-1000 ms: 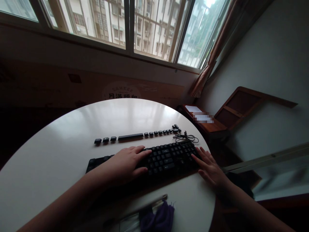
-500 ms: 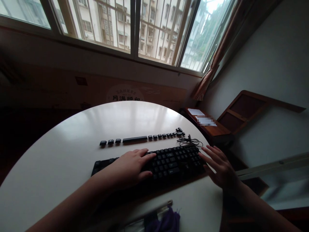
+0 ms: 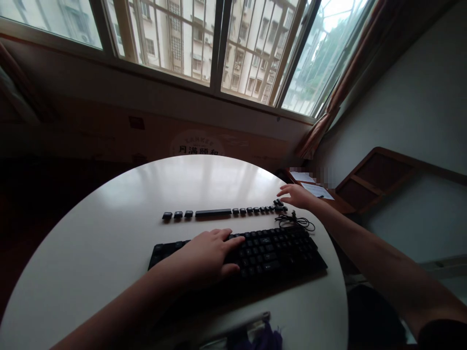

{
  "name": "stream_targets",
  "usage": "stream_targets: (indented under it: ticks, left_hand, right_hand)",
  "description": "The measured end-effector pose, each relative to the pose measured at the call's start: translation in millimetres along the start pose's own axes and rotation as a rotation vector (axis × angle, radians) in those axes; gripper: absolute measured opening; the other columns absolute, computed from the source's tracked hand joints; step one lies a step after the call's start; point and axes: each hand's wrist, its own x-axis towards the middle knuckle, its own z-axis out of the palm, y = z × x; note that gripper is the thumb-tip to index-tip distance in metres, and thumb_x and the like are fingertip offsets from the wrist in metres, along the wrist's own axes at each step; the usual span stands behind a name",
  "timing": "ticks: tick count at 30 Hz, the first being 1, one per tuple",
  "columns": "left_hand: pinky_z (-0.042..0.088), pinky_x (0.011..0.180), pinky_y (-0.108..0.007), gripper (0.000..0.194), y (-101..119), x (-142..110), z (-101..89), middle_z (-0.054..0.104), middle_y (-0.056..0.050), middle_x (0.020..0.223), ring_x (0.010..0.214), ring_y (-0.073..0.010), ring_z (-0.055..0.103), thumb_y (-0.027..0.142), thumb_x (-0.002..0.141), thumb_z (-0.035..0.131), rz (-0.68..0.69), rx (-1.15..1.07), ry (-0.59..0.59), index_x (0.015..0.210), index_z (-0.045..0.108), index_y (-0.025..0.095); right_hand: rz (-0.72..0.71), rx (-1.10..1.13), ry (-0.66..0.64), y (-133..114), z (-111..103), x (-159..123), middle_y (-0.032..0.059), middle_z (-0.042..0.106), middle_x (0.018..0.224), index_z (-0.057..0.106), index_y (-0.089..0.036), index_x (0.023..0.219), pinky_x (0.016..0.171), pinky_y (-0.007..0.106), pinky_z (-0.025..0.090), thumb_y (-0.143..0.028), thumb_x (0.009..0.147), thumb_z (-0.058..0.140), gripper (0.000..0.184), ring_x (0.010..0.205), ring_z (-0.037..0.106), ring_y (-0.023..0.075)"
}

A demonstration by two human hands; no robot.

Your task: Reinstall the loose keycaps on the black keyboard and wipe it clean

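A black keyboard (image 3: 270, 253) lies on the white round table, and my left hand (image 3: 209, 255) rests on its left half with the fingers spread. Behind it runs a row of loose black keycaps (image 3: 242, 211), with the long spacebar (image 3: 213, 213) among them. My right hand (image 3: 295, 195) is stretched out over the row's right end, close to a small cluster of keycaps (image 3: 279, 205). Its fingers and thumb are apart, and nothing shows between them. The keyboard's coiled cable (image 3: 295, 222) lies just below the right forearm.
Near the front edge of the table (image 3: 91, 233) lie a purple cloth (image 3: 268, 337) and a metallic rod-like thing (image 3: 251, 323). Beyond the table on the right, papers (image 3: 316, 190) lie on a wooden surface. Barred windows (image 3: 175, 39) fill the wall ahead.
My right hand has moved from the keyboard's right end up and away to the keycap cluster. The left hand stays on the keyboard. The whole view has shifted slightly.
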Motion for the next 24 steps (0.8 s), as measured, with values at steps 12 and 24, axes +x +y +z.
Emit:
stream_targets:
  ticks: [12,24]
  left_hand:
    - [0.040,0.111,-0.050,0.071,-3,1,5.0,0.047,-0.015,0.154,0.137,-0.0362,0.048,0.055,0.091,0.057,0.034,0.023,0.026,0.155,0.041,0.029]
    - [0.038,0.113,-0.050,0.070,-1,2,-0.3,0.045,-0.013,0.156,0.138,-0.0358,0.047,0.053,0.091,0.058,0.013,0.033,-0.008,0.155,0.040,0.031]
  right_hand:
    - [0.039,0.008,-0.068,-1,23,10,0.0092,0.071,0.127,0.082,-0.026,0.091,0.104,0.047,0.049,-0.023,0.078,0.077,0.014,0.121,0.064,0.0331]
    - [-0.222,0.161,0.054,-34,-41,-79,0.0040,0.075,0.115,0.076,-0.028,0.111,0.099,0.038,0.055,-0.027,0.092,0.064,0.022,0.109,0.069,0.0238]
